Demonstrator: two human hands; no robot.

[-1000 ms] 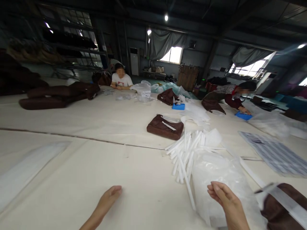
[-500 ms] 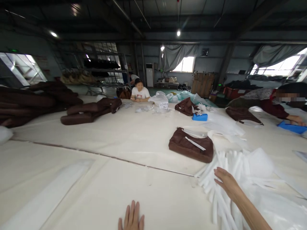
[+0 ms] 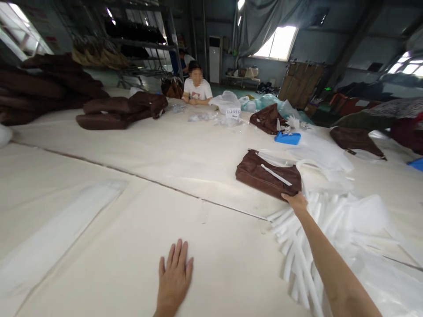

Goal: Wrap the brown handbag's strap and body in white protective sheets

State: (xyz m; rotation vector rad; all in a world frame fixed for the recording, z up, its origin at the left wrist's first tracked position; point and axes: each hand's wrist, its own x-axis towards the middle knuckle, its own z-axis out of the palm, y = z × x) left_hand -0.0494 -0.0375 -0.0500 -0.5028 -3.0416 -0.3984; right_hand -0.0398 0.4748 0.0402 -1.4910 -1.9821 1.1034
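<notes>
A dark brown handbag (image 3: 264, 176) lies on the pale table (image 3: 132, 220), a white strip across its upper side. My right hand (image 3: 296, 202) reaches out to the bag's near right corner and grips it, thumb on the near side; some fingers are hidden. Beneath my right forearm spreads a heap of white foam tubes (image 3: 297, 264). Flat on the tabletop in front of me rests my left hand (image 3: 175, 273), fingers stretched out and holding nothing.
Brown bags (image 3: 109, 112) and a larger brown pile (image 3: 42, 88) occupy the far left. Across the table sits a person (image 3: 197, 90). Clear plastic bags (image 3: 228, 105), a blue tray (image 3: 287, 138) and another brown bag (image 3: 355, 141) lie farther back. A seam (image 3: 148, 179) crosses the table.
My right hand has moved forward from above the foam tubes to the handbag's corner and taken hold of it. My left hand stays flat, now showing more fully as the view tilts down.
</notes>
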